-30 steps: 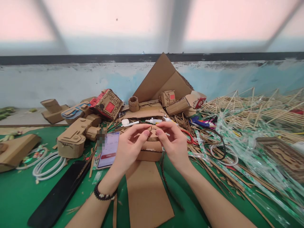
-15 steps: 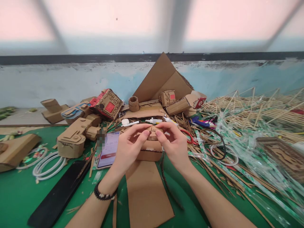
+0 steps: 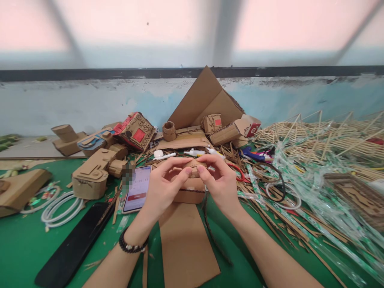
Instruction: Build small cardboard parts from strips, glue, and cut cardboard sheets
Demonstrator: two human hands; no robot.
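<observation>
Apparently shaping a small cardboard piece [image 3: 194, 173], clamped in the grip of left hand [image 3: 165, 181] and right hand [image 3: 222, 182], near the cardboard box [image 3: 189, 196]; probably calls for even pressure next.

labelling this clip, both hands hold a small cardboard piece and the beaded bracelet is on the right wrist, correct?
No: the head view shows the beaded bracelet on the left wrist. The left hand and right hand hold the small cardboard piece.

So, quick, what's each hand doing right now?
Left hand: closed, pinching one side of a small cardboard piece.
Right hand: closed, pinching the other side of the same piece.
</observation>
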